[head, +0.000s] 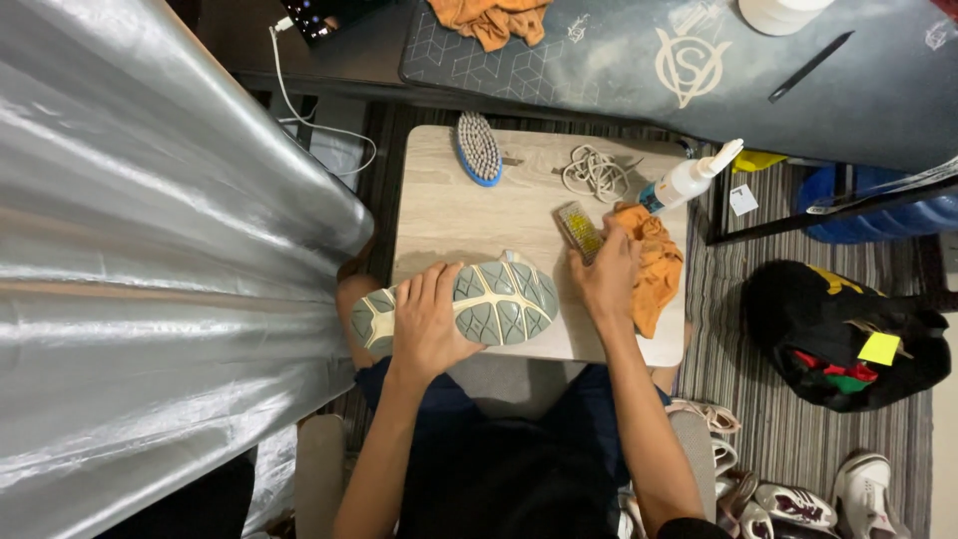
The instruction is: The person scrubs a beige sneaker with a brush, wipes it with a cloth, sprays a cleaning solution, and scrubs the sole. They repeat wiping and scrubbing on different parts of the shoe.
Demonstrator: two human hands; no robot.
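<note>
- On the small wooden surface [439, 215], close to its near edge, a sneaker [469, 304] lies sole-up, its heel end overhanging toward the person's lap.
- Risk, as I judge it: with that overhang, a hard push from the side could tip or slide the sneaker off the edge, since only one palm pins it down.
- A second risk: the spray bottle [684, 183] lies on its side at the far right edge, nozzle pointing outward; a knock from the right arm might roll it onto the striped rug [768, 419].
- The orange cloth [654, 265] drapes over the right edge beside the wrist and could be dragged off with a hasty move.
- Left hand [429, 324]: fingers spread flat and apart, pressed on the middle of the sole, gripping nothing, only holding it down.
- Right hand [609, 279]: fingers curled together around a small yellow-bristled brush [579, 230], which sticks up past the fingertips just beside the sneaker's toe end; whether the bristles touch the shoe I cannot tell.
- Farther back rest a blue brush [478, 148], bristles up, and a coil of laces [596, 173], well apart from both hands.
</note>
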